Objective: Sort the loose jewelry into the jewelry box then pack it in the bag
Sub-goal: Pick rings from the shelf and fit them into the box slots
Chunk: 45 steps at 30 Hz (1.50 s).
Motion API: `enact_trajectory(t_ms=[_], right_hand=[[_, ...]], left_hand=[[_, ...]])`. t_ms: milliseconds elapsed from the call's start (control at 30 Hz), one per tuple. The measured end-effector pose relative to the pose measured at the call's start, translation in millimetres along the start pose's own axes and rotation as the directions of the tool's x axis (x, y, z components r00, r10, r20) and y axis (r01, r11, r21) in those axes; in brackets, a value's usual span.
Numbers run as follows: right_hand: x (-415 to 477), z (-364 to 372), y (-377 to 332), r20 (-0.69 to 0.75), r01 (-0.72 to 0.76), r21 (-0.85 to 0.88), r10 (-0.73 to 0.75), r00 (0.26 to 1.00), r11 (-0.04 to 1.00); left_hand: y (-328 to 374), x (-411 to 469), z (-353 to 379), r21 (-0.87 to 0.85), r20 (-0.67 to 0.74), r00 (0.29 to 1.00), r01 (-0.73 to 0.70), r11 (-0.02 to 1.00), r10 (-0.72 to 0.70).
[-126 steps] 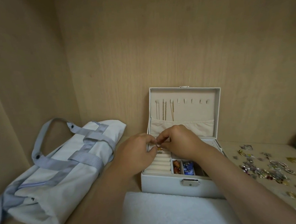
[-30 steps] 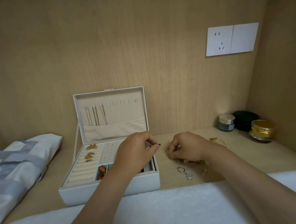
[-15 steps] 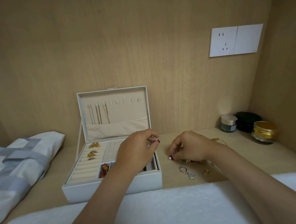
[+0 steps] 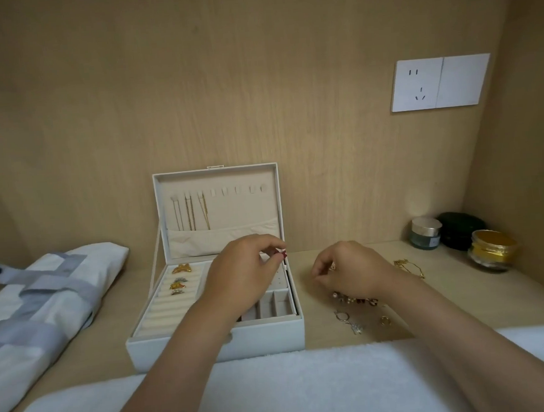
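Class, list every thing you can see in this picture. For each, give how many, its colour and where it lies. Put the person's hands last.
jewelry box: one, white, open, in the middle.
rings: about four, gold and silver, in the box's left rolls.
chains: a few, gold, hanging in the lid.
loose jewelry: a small pile, gold and silver, right of the box.
bag: one, white with grey straps, far left.
jars: three, one silver-lidded, one dark, one gold, back right corner.
wall socket: one, white, upper right.
towel: one, white, front edge.
left hand: pinches a red piece over the box.
right hand: pinches a gold piece over the pile.
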State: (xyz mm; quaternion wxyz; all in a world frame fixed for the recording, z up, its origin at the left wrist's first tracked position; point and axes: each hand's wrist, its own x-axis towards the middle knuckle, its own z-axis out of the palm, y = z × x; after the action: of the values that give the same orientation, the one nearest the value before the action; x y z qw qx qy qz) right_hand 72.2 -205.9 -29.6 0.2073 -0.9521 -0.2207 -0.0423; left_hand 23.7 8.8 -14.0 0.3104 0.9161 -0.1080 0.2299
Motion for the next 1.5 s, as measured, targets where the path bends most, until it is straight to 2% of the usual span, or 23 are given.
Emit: enact_trajectory(t_ms=[100, 167, 367, 467, 567, 700, 867, 1000, 1267, 1367, 1500], right_hand=[[4.6, -10.7, -13.9, -0.140, 0.016, 0.147, 0.005, 0.990, 0.989], [12.7, -12.4, -31.5, -0.164, 0.065, 0.206, -0.030, 0.986, 0.976], [51.1, 5.1, -87.9, -0.036, 0.185, 0.209, -0.181, 0.983, 0.960], [67.9, 15.0, -106.2, 0.100, 0.206, 0.209, -0.230, 0.968, 0.956], [82.3, 17.5, -117.5, 0.233, 0.191, 0.219, -0.241, 0.942, 0.957], [98.1, 9.5, -127.6, 0.296, 0.138, 0.292, -0.227, 0.928, 0.947], [103.4, 16.1, -132.4, 0.139, 0.131, 0.591, -0.260, 0.956, 0.796], [100.4, 23.3, -135.4, 0.071, 0.134, 0.688, -0.250, 0.965, 0.713], [97.4, 30.1, -135.0, -0.006, 0.139, 0.746, -0.202, 0.979, 0.651], [96.9, 31.5, -137.0, -0.082, 0.236, 0.679, -0.248, 0.965, 0.695], [95.6, 30.8, -137.9, -0.095, 0.306, 0.583, -0.311, 0.946, 0.753]], left_hand=[[-8.2, 2.2, -17.6, -0.027, -0.021, 0.999, 0.041, 0.999, -0.041], [-16.9, 3.8, -29.1, -0.027, -0.030, 0.996, 0.078, 0.997, -0.079], [-55.6, 2.2, -57.2, -0.054, -0.088, 0.983, 0.159, 0.986, -0.164], [-75.0, -1.8, -66.2, -0.127, -0.114, 0.973, 0.187, 0.974, -0.202], [-87.1, -4.8, -70.4, -0.177, -0.109, 0.973, 0.182, 0.967, -0.203], [-91.9, -4.5, -73.7, -0.238, -0.111, 0.972, 0.175, 0.956, -0.205], [-97.9, -3.6, -73.8, -0.272, -0.109, 0.973, 0.170, 0.947, -0.206], [-94.2, -2.9, -76.2, -0.280, -0.146, 0.968, 0.159, 0.947, -0.206], [-91.2, -6.3, -74.4, -0.353, -0.156, 0.956, 0.181, 0.918, -0.248], [-88.1, -5.6, -72.6, -0.366, -0.179, 0.943, 0.200, 0.909, -0.280], [-89.8, -5.0, -69.9, -0.321, -0.208, 0.928, 0.233, 0.918, -0.308]])
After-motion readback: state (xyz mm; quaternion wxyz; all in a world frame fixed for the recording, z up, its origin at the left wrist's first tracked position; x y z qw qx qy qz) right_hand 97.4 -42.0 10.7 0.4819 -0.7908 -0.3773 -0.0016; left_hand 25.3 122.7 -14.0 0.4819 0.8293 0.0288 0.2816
